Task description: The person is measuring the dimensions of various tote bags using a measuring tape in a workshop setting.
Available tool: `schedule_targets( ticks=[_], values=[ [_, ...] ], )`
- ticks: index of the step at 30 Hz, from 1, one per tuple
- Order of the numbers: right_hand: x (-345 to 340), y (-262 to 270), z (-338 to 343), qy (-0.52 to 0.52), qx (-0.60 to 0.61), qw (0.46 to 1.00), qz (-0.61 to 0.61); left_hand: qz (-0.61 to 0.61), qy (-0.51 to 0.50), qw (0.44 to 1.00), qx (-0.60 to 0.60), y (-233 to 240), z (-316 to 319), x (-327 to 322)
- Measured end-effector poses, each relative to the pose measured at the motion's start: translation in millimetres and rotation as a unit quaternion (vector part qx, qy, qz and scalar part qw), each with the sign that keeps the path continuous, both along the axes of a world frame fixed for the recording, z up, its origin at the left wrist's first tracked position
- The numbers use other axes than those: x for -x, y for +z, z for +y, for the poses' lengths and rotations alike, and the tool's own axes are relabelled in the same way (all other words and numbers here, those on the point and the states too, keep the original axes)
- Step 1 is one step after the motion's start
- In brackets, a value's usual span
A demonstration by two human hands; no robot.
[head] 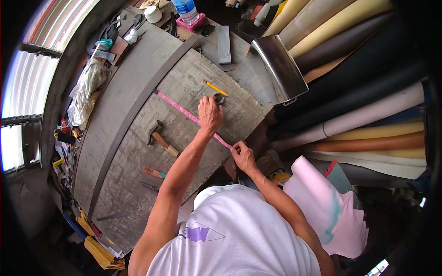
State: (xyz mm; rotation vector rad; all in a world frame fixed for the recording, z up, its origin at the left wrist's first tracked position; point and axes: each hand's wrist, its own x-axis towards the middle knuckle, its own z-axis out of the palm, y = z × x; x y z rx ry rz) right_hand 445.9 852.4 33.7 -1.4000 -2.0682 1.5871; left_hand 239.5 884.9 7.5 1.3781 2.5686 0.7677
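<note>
A pink measuring tape (pixel 178 107) stretches across the worn workbench board (pixel 241 114), its dark-tipped far end close to a long dark strip (pixel 134 103). Between thumb and fingers, my right hand (pixel 243 157) pinches the tape's near end at the board's edge. My left hand (pixel 210 114) is over the middle of the tape, fingers bent. Against its fingertips is a small round dark object (pixel 219 99), partly covered; whether it is gripped cannot be told. A yellow pencil (pixel 214 87) lies just beyond. Left of my left forearm rests a hammer (pixel 161 138) with a wooden handle.
Rolls of sheet material (pixel 345 100) are stacked at right, beside a curved shiny metal sheet (pixel 278 67). A grey rectangular block (pixel 224 45) and a plastic water bottle (pixel 186 12) stand at the back. Plastic wrapping (pixel 86 89) and clutter line the left edge.
</note>
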Motion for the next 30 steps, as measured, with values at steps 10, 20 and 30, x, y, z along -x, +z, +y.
schedule_targets(
  ticks=[10,20,30],
  values=[
    [-5,-4,10,0.002,-0.012,1.000,0.025,0.020,-0.036,0.996,-0.077,21,32,-6],
    [0,-4,2,-0.013,0.003,0.999,0.040,0.046,-0.053,0.992,-0.108,20,116,22],
    [-2,-3,6,-0.011,-0.003,1.000,0.008,0.068,0.097,0.993,-0.001,2,-79,109]
  ],
)
